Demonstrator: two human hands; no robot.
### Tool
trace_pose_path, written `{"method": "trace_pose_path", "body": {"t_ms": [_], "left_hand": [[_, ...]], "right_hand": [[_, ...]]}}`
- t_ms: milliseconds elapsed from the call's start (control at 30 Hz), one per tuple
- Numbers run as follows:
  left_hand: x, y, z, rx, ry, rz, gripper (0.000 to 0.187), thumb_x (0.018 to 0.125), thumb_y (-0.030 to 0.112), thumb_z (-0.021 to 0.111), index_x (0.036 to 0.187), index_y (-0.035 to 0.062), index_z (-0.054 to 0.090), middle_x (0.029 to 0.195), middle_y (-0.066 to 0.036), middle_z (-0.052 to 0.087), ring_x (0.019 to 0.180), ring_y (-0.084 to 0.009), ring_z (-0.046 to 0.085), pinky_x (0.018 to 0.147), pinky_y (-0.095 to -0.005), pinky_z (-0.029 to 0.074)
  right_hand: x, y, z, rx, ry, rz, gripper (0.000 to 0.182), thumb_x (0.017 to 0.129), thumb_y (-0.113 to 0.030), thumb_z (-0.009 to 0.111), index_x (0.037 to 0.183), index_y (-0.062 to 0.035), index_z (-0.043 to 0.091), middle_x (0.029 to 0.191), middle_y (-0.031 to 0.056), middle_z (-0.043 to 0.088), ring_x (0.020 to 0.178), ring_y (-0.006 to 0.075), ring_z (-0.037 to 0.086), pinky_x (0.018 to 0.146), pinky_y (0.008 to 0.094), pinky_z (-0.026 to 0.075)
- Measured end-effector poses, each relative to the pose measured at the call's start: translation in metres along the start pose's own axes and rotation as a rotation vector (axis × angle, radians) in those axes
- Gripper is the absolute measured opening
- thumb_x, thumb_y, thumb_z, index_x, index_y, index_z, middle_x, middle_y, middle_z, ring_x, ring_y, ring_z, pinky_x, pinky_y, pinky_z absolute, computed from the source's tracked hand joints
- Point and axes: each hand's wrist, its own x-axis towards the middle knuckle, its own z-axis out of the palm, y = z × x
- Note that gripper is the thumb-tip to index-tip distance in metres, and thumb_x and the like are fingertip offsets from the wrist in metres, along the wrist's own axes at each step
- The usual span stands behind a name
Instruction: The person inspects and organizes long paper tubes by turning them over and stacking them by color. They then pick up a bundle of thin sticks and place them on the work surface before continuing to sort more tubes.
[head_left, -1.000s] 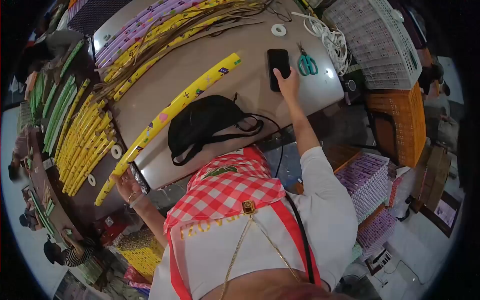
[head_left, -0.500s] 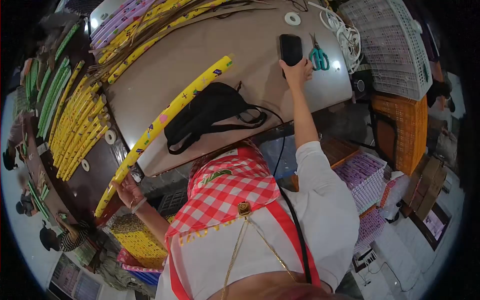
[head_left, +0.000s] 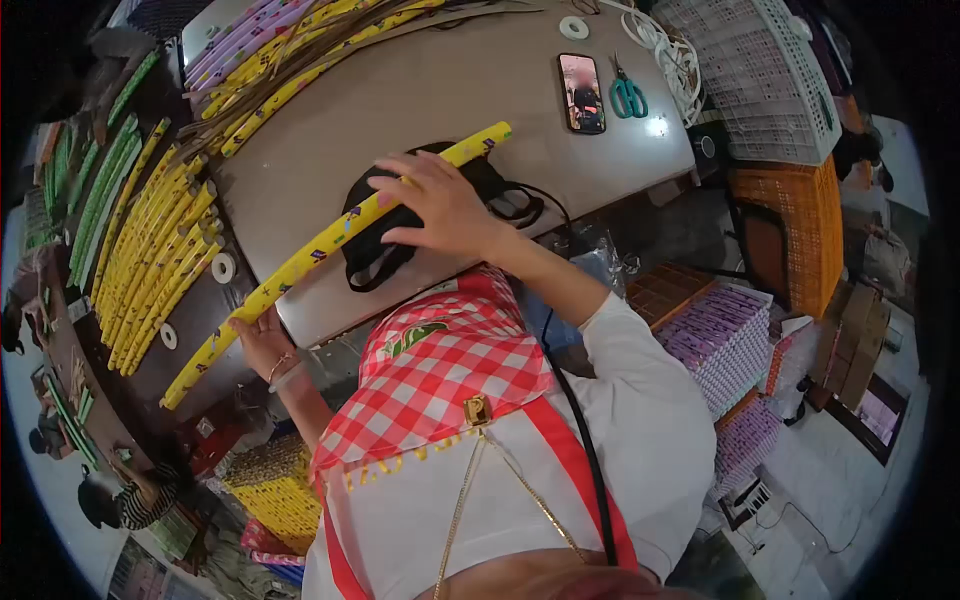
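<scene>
A long yellow patterned roll [head_left: 320,247] slants across the table's near edge. Near its lower end, my left hand [head_left: 265,345] is closed round it. My right hand [head_left: 445,210] lies over the roll's upper part with fingers spread apart. Beneath the roll and that hand sits a black bag [head_left: 368,268], partly hidden. Farther right on the table lie a phone [head_left: 582,93] with its screen lit and teal-handled scissors [head_left: 628,98].
Yellow rolls [head_left: 160,270] are stacked at left beside white tape rolls [head_left: 224,267]. More rolls and brown strips [head_left: 290,75] lie along the far left. A white plastic basket [head_left: 750,80] stands at right above an orange crate [head_left: 790,240]. A person [head_left: 130,495] is at lower left.
My right hand has left the phone and moved left over the yellow roll. The phone's screen, dark before, now shows a picture. My left hand still holds the roll.
</scene>
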Motion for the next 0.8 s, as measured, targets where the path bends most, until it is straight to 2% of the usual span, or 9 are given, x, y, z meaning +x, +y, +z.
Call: {"method": "trace_pose_path", "body": {"t_ms": [67,133,200,233,333,500,633,700,800], "left_hand": [[0.002,-0.005,0.003,-0.031,-0.083,0.029,0.048,0.086,0.038,0.046,0.109,-0.0036,0.039,0.105,-0.017,0.051,0.102,-0.0268,0.050,0.090,-0.0412,0.042],[-0.004,0.000,0.022,0.000,-0.023,0.001,0.048,0.086,0.039,0.046,0.109,-0.0026,0.040,0.108,-0.016,0.051,0.102,-0.0257,0.050,0.090,-0.0407,0.042],[-0.007,0.000,0.028,-0.015,-0.093,0.021,0.048,0.086,0.039,0.046,0.111,-0.0006,0.041,0.111,-0.015,0.051,0.102,-0.0245,0.051,0.088,-0.0396,0.042],[-0.006,0.001,0.031,-0.020,-0.060,-0.041,0.045,0.086,0.039,0.046,0.110,0.0011,0.043,0.107,-0.013,0.053,0.101,-0.0236,0.052,0.087,-0.0392,0.043],[-0.011,0.002,0.038,-0.169,-0.087,-0.052,0.034,0.087,0.037,0.047,0.098,0.0050,0.050,0.094,-0.008,0.057,0.085,-0.0161,0.055,0.079,-0.0339,0.046],[-0.019,0.000,0.038,-0.318,-0.165,-0.049,0.047,0.087,0.044,0.040,0.103,0.0009,0.047,0.103,-0.011,0.054,0.103,-0.0242,0.051,0.090,-0.0378,0.042],[-0.025,0.000,0.036,-0.397,-0.199,-0.031,0.046,0.087,0.046,0.039,0.103,0.0029,0.047,0.103,-0.010,0.054,0.102,-0.0235,0.051,0.090,-0.0369,0.042],[-0.023,-0.001,0.038,-0.400,-0.134,-0.095,0.036,0.087,0.036,0.045,0.101,0.0025,0.046,0.104,-0.011,0.054,0.100,-0.0224,0.053,0.087,-0.0359,0.044],[-0.019,-0.013,0.032,-0.298,-0.226,-0.050,0.025,0.084,0.012,0.054,0.106,0.0038,0.044,0.105,-0.013,0.054,0.096,-0.0199,0.055,0.080,-0.0315,0.049]], "right_hand": [[0.011,-0.015,0.024,0.002,-0.072,-0.129,0.068,0.066,-0.040,0.066,0.121,-0.0117,0.038,0.116,0.0086,0.044,0.115,0.0253,0.038,0.097,0.0410,0.029],[0.023,-0.026,0.034,-0.028,-0.114,-0.175,0.070,0.065,-0.041,0.066,0.121,-0.0115,0.036,0.116,0.0097,0.044,0.111,0.0267,0.042,0.096,0.0409,0.030],[0.035,-0.030,0.052,-0.096,-0.269,-0.192,0.066,0.065,-0.038,0.067,0.119,-0.0115,0.038,0.111,0.0107,0.047,0.104,0.0281,0.046,0.093,0.0410,0.033],[0.040,-0.030,0.058,-0.074,-0.244,-0.194,0.056,0.065,-0.031,0.068,0.112,-0.0112,0.043,0.101,0.0079,0.053,0.092,0.0266,0.053,0.084,0.0404,0.038],[0.046,-0.035,0.061,-0.032,-0.144,-0.168,0.043,0.066,-0.020,0.068,0.102,-0.0105,0.048,0.091,0.0036,0.057,0.077,0.0232,0.057,0.072,0.0350,0.043],[0.059,-0.054,0.049,-0.088,-0.181,-0.235,0.035,0.066,-0.012,0.067,0.096,-0.0103,0.049,0.088,0.0034,0.057,0.075,0.0226,0.057,0.065,0.0323,0.043],[0.062,-0.064,0.047,-0.095,-0.230,-0.188,0.032,0.067,-0.011,0.067,0.094,-0.0109,0.049,0.086,0.0034,0.057,0.075,0.0237,0.057,0.062,0.0342,0.042],[0.061,-0.068,0.049,-0.106,-0.238,-0.190,0.032,0.066,-0.010,0.067,0.094,-0.0113,0.050,0.086,0.0038,0.058,0.073,0.0245,0.057,0.062,0.0338,0.043],[0.060,-0.070,0.054,-0.118,-0.271,-0.151,0.031,0.065,-0.012,0.067,0.092,-0.0114,0.052,0.085,0.0017,0.058,0.075,0.0211,0.058,0.064,0.0319,0.044]]}}
